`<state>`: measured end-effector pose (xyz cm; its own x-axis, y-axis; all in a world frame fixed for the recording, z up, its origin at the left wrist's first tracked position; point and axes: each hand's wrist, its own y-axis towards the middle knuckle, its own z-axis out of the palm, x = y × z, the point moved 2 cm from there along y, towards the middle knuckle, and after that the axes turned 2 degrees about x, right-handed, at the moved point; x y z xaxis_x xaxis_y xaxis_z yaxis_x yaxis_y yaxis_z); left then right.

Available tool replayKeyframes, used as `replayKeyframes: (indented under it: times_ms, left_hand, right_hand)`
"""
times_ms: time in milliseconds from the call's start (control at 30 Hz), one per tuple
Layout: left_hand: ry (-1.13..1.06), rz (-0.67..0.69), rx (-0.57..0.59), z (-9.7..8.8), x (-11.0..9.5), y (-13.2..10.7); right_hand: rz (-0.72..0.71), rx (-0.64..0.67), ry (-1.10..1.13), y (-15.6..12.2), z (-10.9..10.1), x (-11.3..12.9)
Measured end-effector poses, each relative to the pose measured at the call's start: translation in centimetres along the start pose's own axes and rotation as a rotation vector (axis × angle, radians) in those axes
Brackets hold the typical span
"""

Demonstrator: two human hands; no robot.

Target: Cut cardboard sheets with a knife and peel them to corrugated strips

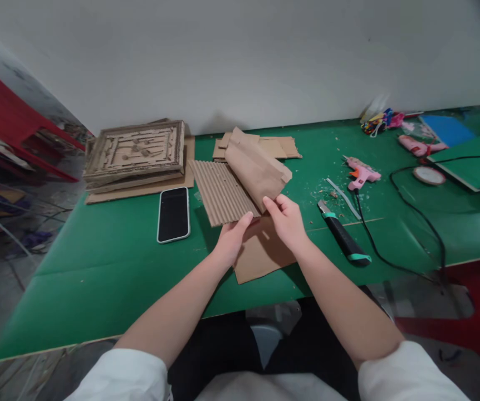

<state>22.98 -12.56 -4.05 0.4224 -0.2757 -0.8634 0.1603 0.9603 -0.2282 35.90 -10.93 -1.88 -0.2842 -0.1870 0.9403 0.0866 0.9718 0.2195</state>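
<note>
My left hand grips the near edge of a piece of corrugated cardboard, thumb on top, its ridges bare. Between the thumb and fingers of my right hand is the brown paper layer, folded back from the ridged sheet and standing up at a slant. Both are held above the table. Beneath my hands lies a flat cardboard sheet, partly covered by them. To the right rests a black and teal utility knife with its blade end pointing away from me.
A phone and stacked cardboard frames lie left on the green table. Cardboard pieces are behind my hands. Rightward are a pink glue gun with a trailing cord, a glue stick and a tape roll.
</note>
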Motion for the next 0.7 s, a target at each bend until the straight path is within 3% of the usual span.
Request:
replayKeyframes:
  times_ms: [100,233,467,700]
  left_hand:
    - [0.021,0.05,-0.016,-0.1,0.3,0.0]
    - [-0.021,0.017,-0.092,-0.3,0.2,0.2]
    - [-0.246,-0.03,-0.042,-0.3,-0.6,0.4]
    - [-0.261,-0.066,-0.057,-0.2,-0.4,0.4]
  right_hand:
    - [-0.085,0.053,-0.125,-0.8,0.4,0.8]
    - [-0.218,0.133,-0.323,-1.2,0.9,1.3]
    - [-0.474,0.193,-0.475,-1.1,1.2,0.7]
    - [-0.537,0.088,-0.51,-1.5,1.4,0.8]
